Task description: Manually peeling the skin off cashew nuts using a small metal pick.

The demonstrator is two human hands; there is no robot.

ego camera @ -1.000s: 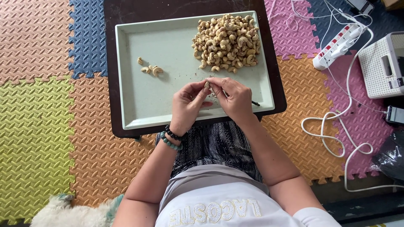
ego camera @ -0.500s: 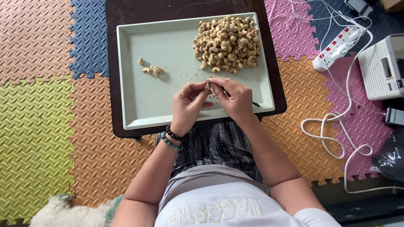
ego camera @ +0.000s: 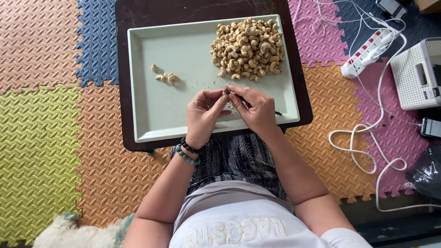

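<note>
On the left, foam floor mats [ego camera: 50, 138] in green, orange and blue lie under a dark low bench [ego camera: 120, 69]. A pale green tray [ego camera: 161, 110] sits on the bench. Near its left side lie a few loose cashews [ego camera: 165, 77]. The left hand [ego camera: 204, 115], with bead bracelets [ego camera: 186, 150] at the wrist, pinches a single cashew [ego camera: 225, 92] between thumb and fingertips above the middle of the tray. The right hand [ego camera: 257, 109] touches the same nut, its grip closed around a thin dark tool [ego camera: 277, 112] whose end pokes out to the right. A heap of cashews [ego camera: 247, 47] fills the tray's far right corner. Further right lie a power strip [ego camera: 370, 51], white cables [ego camera: 367, 147] and a white box [ego camera: 420, 73].
</note>
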